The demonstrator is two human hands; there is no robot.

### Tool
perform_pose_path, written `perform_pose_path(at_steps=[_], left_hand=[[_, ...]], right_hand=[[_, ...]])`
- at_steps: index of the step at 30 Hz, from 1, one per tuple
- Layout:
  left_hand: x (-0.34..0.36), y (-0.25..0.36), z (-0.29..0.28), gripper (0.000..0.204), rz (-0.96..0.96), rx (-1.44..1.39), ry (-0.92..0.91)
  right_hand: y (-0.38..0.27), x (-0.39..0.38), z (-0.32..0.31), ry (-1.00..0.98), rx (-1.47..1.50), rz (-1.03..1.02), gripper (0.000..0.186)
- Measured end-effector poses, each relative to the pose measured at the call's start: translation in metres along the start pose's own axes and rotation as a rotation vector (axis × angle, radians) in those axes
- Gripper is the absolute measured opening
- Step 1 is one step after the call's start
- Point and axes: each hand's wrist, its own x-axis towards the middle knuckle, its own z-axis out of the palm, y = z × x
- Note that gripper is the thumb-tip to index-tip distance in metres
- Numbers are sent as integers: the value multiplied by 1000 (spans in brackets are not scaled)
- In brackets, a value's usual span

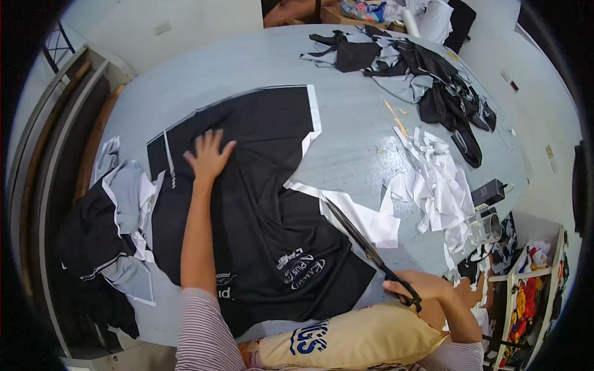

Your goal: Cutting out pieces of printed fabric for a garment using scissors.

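Note:
A large piece of black fabric (pixel 247 161) with white printed lettering and a white border lies across the table in front of me. My left hand (pixel 210 156) rests flat on its upper left part, fingers spread. In my right hand (pixel 421 290), at the near right, are long dark scissors (pixel 365 244), their handles gripped. The blades point up and left, against the fabric's right edge. Beside them a white strip (pixel 371 224) reaches out to the right, still joined to the black piece as far as I can see.
White offcuts (pixel 433 182) pile up on the right, near a clear glass (pixel 486 229) and a small black box (pixel 489 193). Black and grey scraps (pixel 402 65) lie at the far right. More black and grey fabric (pixel 93 229) hangs over the left edge. Shelves with coloured cloth (pixel 526 303) stand lower right.

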Motion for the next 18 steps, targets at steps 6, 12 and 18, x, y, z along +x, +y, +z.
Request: perform_pose_path(at_steps=[6,12,18], left_hand=[[-80,-60,-16,107,-796,120,-148],[-144,41,-58,57,39,314,367],[-144,122,-20,55,859,-257,-176]], right_hand=[[6,-2,-10,29,-60,-76,62],[29,3,-20,-28,-164,-48,57],[5,-6,-12,-60,-122,-60,64]])
